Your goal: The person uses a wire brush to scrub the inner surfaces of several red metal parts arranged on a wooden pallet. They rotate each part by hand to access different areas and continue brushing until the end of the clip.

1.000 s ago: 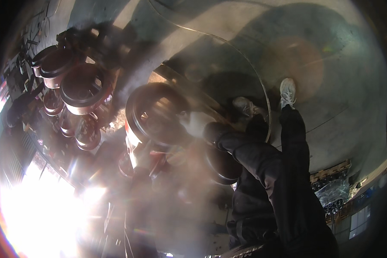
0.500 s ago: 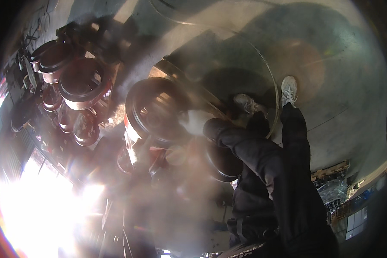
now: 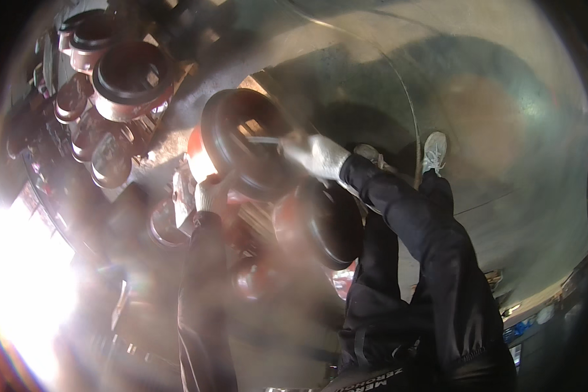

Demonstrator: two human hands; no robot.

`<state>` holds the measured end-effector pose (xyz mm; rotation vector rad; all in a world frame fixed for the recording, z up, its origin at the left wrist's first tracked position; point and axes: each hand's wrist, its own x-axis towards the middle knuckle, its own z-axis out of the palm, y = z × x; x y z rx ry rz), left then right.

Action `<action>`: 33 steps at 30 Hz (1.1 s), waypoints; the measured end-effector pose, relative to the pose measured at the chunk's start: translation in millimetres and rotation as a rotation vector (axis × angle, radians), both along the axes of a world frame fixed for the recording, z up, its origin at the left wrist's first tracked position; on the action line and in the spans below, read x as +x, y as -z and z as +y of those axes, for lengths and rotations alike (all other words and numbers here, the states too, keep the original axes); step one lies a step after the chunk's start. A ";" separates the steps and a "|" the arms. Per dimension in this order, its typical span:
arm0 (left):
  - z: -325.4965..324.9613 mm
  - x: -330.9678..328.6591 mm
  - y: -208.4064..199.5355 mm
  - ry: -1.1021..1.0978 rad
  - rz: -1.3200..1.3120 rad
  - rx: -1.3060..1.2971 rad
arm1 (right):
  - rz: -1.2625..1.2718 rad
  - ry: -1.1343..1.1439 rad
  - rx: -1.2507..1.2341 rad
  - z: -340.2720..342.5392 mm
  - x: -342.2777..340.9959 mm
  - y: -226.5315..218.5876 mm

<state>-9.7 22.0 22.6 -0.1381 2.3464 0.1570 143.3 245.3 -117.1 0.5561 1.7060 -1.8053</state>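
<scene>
A large round red metal casting with a broad black rim [image 3: 219, 140] stands tilted in front of me, its hollow facing up and right. My right hand [image 3: 317, 155], in a white glove, is closed on a thin pale rod-like tool [image 3: 262, 140], which reaches across the casting's opening. What kind of tool it is I cannot make out. At the casting's lower left edge, my left hand [image 3: 210, 195], gloved too, grips the rim with its fingers partly lost in glare. Close below lies a second red casting with a black rim [image 3: 336, 225].
Several more red castings with black rims [image 3: 132, 72] stand grouped at the far left on wooden supports. A wooden beam [image 3: 253, 83] shows behind the held casting. A thin cable or hose [image 3: 408, 98] curves over the grey floor near my shoes [image 3: 434, 151]. Strong glare washes out the lower left.
My right hand has drawn up and right from the casting's opening, and the thin tool now shows. My left hand has come out of the glare at the rim. The whole view has shifted slightly.
</scene>
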 end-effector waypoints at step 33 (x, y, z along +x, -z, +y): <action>-96.7 322.2 31.0 -0.005 0.582 0.091 | -0.191 0.233 -0.148 100.8 138.2 -70.0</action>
